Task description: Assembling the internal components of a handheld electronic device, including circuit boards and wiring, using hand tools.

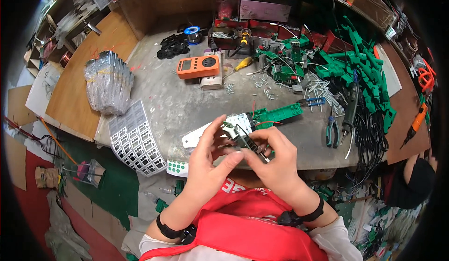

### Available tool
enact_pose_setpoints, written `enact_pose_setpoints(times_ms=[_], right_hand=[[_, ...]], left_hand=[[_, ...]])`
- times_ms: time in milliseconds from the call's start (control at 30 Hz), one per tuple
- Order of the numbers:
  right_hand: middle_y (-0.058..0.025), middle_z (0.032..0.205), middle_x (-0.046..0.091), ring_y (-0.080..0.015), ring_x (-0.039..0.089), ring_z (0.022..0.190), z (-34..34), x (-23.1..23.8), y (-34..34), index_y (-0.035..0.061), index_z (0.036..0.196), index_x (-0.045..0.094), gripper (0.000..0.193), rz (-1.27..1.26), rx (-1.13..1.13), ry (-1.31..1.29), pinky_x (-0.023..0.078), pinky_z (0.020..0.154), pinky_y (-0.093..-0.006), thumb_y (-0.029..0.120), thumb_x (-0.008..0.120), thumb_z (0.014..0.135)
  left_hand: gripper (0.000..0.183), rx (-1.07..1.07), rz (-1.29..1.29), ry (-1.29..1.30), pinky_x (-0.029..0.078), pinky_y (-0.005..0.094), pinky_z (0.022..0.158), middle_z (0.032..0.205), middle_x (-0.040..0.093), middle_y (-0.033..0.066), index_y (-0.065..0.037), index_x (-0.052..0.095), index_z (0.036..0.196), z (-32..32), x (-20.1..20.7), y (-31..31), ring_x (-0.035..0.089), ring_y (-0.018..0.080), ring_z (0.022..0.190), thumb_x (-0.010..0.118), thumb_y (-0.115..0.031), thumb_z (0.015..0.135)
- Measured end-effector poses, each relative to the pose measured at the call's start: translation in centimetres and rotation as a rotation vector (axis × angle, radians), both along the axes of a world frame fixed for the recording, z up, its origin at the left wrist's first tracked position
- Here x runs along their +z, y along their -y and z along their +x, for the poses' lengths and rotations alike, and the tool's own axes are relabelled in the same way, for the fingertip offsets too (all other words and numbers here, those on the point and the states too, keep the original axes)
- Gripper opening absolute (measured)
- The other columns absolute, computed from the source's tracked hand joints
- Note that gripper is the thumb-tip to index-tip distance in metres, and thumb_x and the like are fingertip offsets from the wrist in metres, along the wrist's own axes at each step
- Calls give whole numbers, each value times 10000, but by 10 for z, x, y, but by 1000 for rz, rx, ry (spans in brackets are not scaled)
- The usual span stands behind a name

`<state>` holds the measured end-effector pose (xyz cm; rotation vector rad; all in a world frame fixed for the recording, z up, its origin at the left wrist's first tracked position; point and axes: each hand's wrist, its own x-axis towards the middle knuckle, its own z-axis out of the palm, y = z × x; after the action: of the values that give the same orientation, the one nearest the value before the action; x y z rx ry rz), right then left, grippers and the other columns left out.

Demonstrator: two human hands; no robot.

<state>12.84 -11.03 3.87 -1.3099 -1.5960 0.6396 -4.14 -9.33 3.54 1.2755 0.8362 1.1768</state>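
Observation:
Near the front edge of the bench, my left hand [204,160] and my right hand [278,156] hold a small dark circuit board assembly [245,141] between them, fingers curled round its two sides. A white part and a thin dark wire show on it; the fingers hide the rest. Just beyond lies a long green plastic housing half [279,114] with red wires, joined to or resting against a silvery perforated plate [240,120]. A white blade-shaped piece [192,137] lies beside my left fingers.
An orange meter [198,67] sits on a power strip [212,82]. To the right are a heap of green housings [372,78], loose screws [319,89], pliers [332,132], an electric screwdriver [350,111] and black cables [369,142]. Left are bagged parts [108,83] and a sticker sheet [137,139].

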Motion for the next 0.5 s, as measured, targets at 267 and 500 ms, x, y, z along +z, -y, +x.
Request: enact_pose_setpoints(times_ms=[267,500], right_hand=[[-69,844,601,-169,613,665,1,-8,6,29,1061,611,293,70,20,-98,494,574,-297,-12,713,789],[-70,917,638,-107,624,752,28,-9,-8,3,1083,598,224,-123,145,-182,509,651,-241,33,674,875]], left_hand=[[601,-74,-159,136,479,353,982,1272,594,200,20,359,1462,11,3,-14,610,234,1125,618,-128,941],[482,-112,-282,155,540,331,882,1164,628,201,46,408,1395,11,-5,-28,655,231,1021,539,-198,1001]])
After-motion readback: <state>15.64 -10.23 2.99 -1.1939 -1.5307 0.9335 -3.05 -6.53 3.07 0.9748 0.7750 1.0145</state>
